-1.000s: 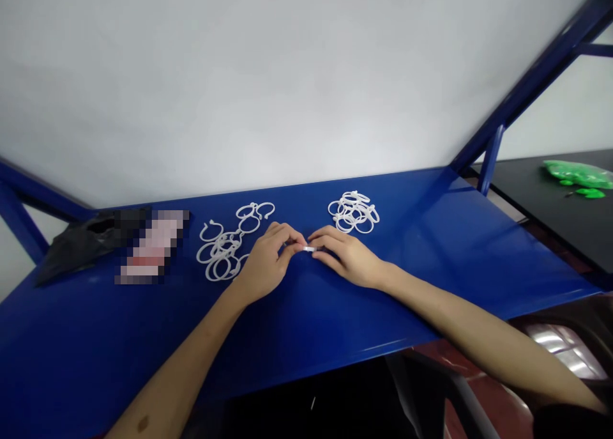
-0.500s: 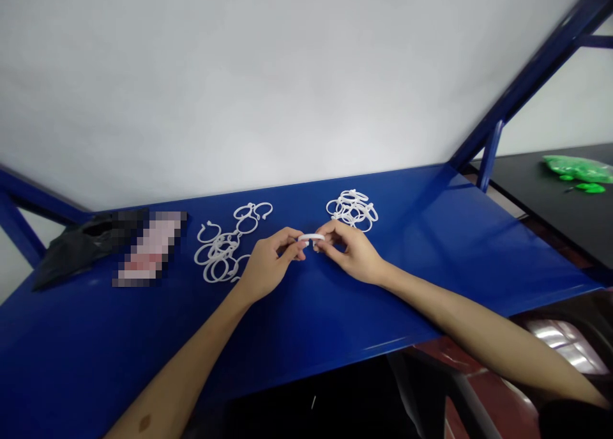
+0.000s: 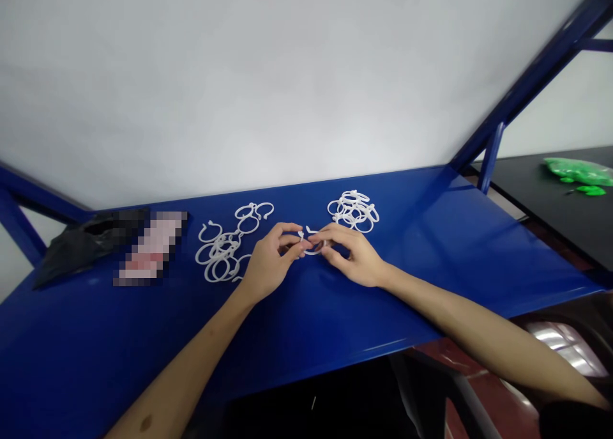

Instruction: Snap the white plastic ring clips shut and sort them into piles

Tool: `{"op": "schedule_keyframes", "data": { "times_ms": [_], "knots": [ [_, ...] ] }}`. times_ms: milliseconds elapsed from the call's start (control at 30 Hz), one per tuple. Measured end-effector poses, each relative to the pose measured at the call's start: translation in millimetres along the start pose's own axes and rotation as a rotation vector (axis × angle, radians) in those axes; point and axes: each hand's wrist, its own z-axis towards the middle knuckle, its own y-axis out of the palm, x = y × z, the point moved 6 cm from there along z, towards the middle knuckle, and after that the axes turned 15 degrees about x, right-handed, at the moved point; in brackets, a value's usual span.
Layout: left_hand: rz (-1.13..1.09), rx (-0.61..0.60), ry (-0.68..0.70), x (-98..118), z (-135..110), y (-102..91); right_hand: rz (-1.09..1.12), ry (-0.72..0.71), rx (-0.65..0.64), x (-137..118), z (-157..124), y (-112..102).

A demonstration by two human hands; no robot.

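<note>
Between my hands is a white plastic ring that looks like a shower curtain ring, its two ends parted at the far side. My left hand pinches its left side between thumb and fingers. On the right side, my right hand grips it the same way, with part of the ring hidden by the fingers. Left of my left hand lies a loose spread of white rings, several with gaps in them. Beyond my right hand is a tighter pile of white rings.
The blue tabletop has a white wall behind it. A black plastic bag and a blurred-out pinkish card lie at the left. Blue frame bars rise at the right, beside a black table with green items in a clear bag.
The ring has turned in my fingers: its gap pointed down toward me before and now faces away, with the ends up. Both hands stay in nearly the same place.
</note>
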Motion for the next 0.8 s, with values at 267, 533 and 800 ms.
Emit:
{"op": "schedule_keyframes", "data": {
  "times_ms": [267, 533, 800],
  "knots": [
    [0.172, 0.024, 0.179, 17.1, -9.2, 0.4, 0.048, 0.136, 0.121, 18.4, -3.8, -2.7],
    [0.45, 0.178, 0.534, 22.0, -22.8, 3.0, -0.036, -0.01, 0.067, 3.4, -8.6, -1.0],
    [0.542, 0.088, 0.578, 18.5, -19.7, 6.9, -0.116, -0.08, 0.005, -2.3, -8.5, 1.3]
  ]
}}
